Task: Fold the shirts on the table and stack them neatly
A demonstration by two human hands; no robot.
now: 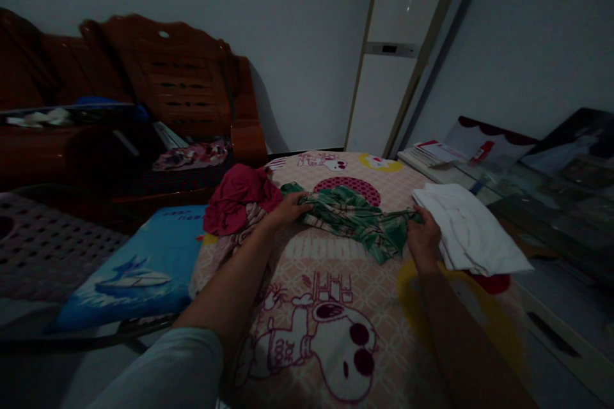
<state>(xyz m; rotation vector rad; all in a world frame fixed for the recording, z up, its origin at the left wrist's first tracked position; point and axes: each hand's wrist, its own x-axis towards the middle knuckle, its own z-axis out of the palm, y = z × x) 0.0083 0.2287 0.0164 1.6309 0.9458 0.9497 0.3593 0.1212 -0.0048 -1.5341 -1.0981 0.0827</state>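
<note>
A crumpled green plaid garment (pixel 352 212) stretches between my two hands over the patterned blanket (pixel 330 262). My left hand (pixel 289 208) is closed on its left end, while my right hand (pixel 424 233) pinches the right end. The cloth sags in folds, and one corner hangs down near my right hand. A heap of dark pink cloth (pixel 242 198) lies just left of my left hand, with a paler bunched cloth (pixel 247 227) partly under it. To the right of my right hand sits a folded white cloth (pixel 472 230).
A blue pillow (pixel 144 262) lies at the left, in front of a wooden bench (pixel 167 89) that has cloths on it. On the right stands a glass-topped cabinet (pixel 508 185) with papers (pixel 432 153). A tall white air conditioner (pixel 388 77) stands at the back wall.
</note>
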